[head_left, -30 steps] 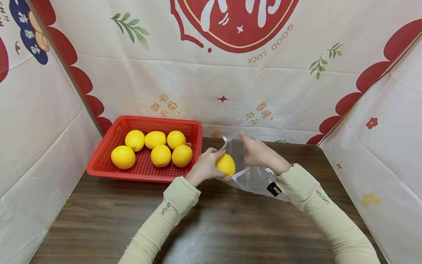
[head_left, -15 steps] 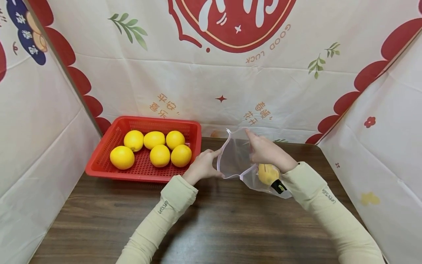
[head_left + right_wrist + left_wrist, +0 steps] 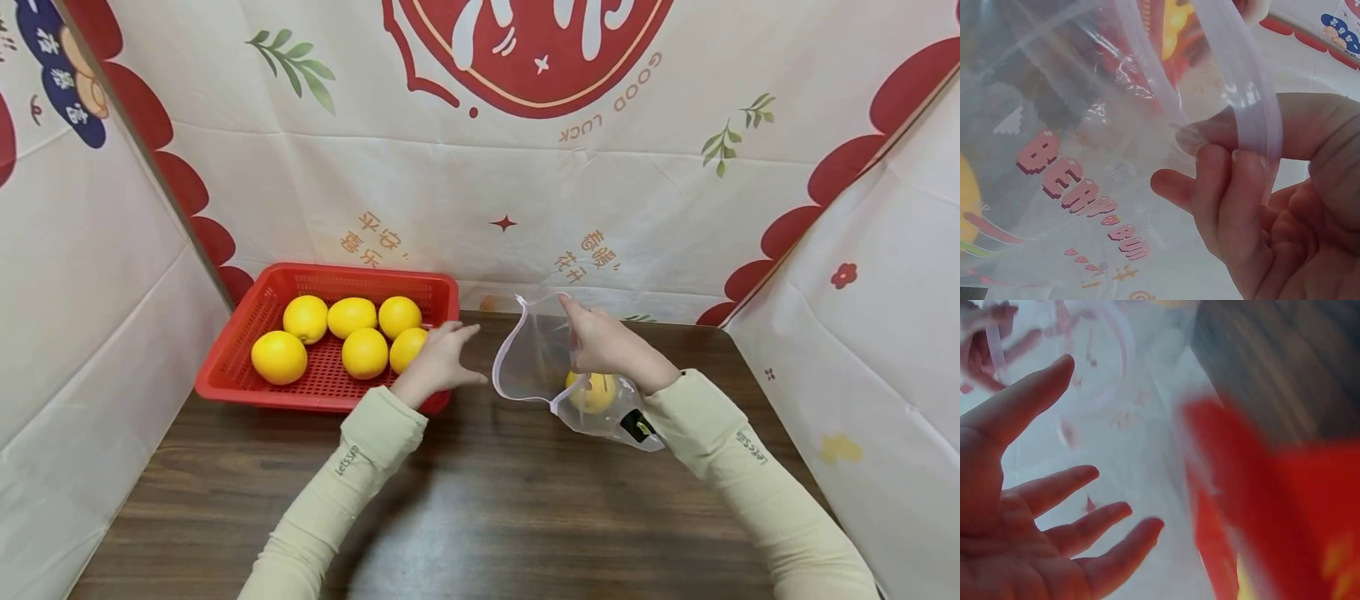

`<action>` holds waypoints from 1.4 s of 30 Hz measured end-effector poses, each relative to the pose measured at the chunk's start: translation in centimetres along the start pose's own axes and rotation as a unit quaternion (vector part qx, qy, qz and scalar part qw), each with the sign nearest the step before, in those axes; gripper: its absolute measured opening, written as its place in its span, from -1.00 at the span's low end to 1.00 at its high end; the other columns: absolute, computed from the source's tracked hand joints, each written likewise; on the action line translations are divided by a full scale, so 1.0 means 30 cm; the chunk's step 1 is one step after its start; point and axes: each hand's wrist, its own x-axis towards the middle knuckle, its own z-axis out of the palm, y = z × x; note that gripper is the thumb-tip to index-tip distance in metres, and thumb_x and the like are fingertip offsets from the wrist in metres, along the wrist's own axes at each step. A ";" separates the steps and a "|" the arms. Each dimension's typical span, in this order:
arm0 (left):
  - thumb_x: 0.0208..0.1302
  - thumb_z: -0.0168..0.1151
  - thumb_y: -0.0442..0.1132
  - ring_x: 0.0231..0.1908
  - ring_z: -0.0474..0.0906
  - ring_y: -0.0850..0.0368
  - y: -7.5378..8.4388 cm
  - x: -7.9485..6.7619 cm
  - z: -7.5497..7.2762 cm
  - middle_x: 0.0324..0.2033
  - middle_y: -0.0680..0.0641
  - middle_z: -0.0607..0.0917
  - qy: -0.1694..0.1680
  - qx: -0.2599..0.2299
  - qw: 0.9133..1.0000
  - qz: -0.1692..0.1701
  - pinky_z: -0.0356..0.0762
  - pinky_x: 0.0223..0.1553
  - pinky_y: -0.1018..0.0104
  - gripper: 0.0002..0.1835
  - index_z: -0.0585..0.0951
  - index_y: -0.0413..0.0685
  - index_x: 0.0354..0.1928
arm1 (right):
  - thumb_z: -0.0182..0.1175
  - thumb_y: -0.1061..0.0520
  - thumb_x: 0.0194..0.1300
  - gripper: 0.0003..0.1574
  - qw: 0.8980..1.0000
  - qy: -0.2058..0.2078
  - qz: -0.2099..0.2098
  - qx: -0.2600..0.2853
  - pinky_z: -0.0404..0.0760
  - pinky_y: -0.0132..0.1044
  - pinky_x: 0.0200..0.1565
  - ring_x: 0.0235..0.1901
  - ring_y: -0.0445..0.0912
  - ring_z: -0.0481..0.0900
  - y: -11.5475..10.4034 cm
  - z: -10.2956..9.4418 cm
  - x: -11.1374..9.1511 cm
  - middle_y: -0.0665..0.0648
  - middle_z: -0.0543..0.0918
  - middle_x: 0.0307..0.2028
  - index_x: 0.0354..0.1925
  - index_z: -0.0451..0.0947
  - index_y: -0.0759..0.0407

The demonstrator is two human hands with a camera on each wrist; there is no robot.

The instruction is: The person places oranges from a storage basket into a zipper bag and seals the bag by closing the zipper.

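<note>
My left hand [image 3: 437,364] is open between the red basket [image 3: 281,400] and the bag, thumb and fingers spread and nothing in them. It covers part of the nearest yellow citrus fruit [image 3: 405,346] in the basket. In the left wrist view, the blurred basket edge [image 3: 1229,462] lies beside its fingers. My right hand [image 3: 607,342] pinches the rim of a clear zip bag [image 3: 534,358], whose mouth gapes toward the left. One yellow citrus fruit [image 3: 592,393] sits inside the bag. Up close, thumb and fingers grip the bag's pale zip strip [image 3: 1254,119].
Several more yellow citrus fruits [image 3: 352,318] lie in the basket at the left rear of the brown wood table [image 3: 510,517]. Printed white cloth walls [image 3: 480,192] enclose the table at the back and both sides. A black label [image 3: 637,425] marks the bag's lower end.
My left hand released a yellow citrus fruit into the bag, let go of the bag's rim, and moved left toward the basket. The right hand keeps hold of the bag.
</note>
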 end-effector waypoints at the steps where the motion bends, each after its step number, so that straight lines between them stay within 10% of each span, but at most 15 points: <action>1: -0.16 0.46 -0.04 0.14 0.26 -0.23 -0.016 0.004 -0.016 0.17 -0.28 0.36 -0.001 0.005 1.000 -0.011 0.23 0.15 -0.01 -0.16 0.37 -0.10 0.23 | 0.23 0.43 -0.25 0.19 1.000 -0.001 -0.001 0.000 0.43 -0.30 -0.49 -0.59 -0.14 0.44 0.001 0.000 -0.001 0.05 0.53 -0.50 0.33 -0.16 0.45; 11: -0.09 0.39 -0.09 0.20 0.09 -0.24 -0.195 0.072 -0.169 0.22 -0.27 0.24 -0.129 0.029 0.986 -0.103 0.05 0.20 -0.15 -0.12 0.23 -0.13 0.31 | 0.21 0.42 -0.24 0.18 1.000 -0.003 0.002 -0.002 0.42 -0.30 -0.45 -0.54 -0.13 0.43 0.002 -0.005 -0.013 0.04 0.52 -0.49 0.33 -0.15 0.44; 22: -0.07 0.38 -0.21 0.14 0.10 -0.14 -0.242 0.118 -0.164 0.21 -0.32 0.11 -0.263 0.053 0.958 -0.105 0.36 0.02 0.07 -0.16 0.24 0.00 0.31 | 0.20 0.42 -0.24 0.17 1.000 -0.005 -0.001 -0.006 0.42 -0.29 -0.45 -0.55 -0.13 0.43 0.004 -0.001 -0.010 0.13 0.57 -0.46 0.33 -0.14 0.45; 42: -0.13 0.36 -0.32 0.09 0.17 -0.07 -0.218 0.137 -0.121 0.28 -0.02 0.19 -0.267 0.007 0.938 -0.220 0.36 -0.05 0.02 -0.15 0.29 0.34 0.28 | 0.18 0.43 -0.22 0.16 1.000 -0.011 -0.008 -0.001 0.42 -0.31 -0.49 -0.61 -0.17 0.43 0.012 -0.001 -0.007 0.05 0.51 -0.51 0.34 -0.15 0.43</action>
